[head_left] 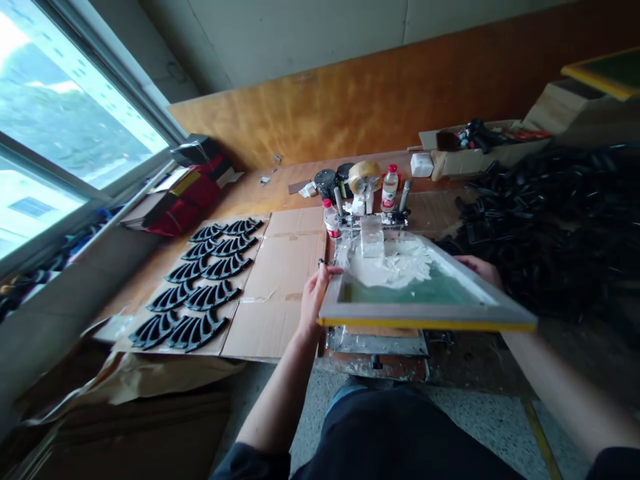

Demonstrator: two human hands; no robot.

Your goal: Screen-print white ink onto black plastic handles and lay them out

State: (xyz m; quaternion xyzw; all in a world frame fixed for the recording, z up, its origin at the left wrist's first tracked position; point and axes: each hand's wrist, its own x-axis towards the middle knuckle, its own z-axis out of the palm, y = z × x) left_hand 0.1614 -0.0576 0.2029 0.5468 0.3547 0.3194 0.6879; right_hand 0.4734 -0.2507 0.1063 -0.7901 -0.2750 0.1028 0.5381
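Observation:
A screen frame (425,317) with a grey border, a yellow lower edge and green mesh is tilted above a metal printing stand (380,343). White paste (400,267) covers the far part of its mesh. My left hand (316,290) grips the frame's left side, thumb over the border. At the right side, my right hand (480,268) is closed round the border, its fingers partly hidden by the frame. A pale block (371,237) stands at the far end of the frame, below a clamp with upright posts.
Black fan-shaped parts (227,267) lie in two columns on cardboard (280,267) at the left. Two red-capped bottles (389,189), dark jars (326,183) and a tape roll (364,177) stand behind the frame. Black parts (545,227) are heaped at the right, near an open carton (460,163).

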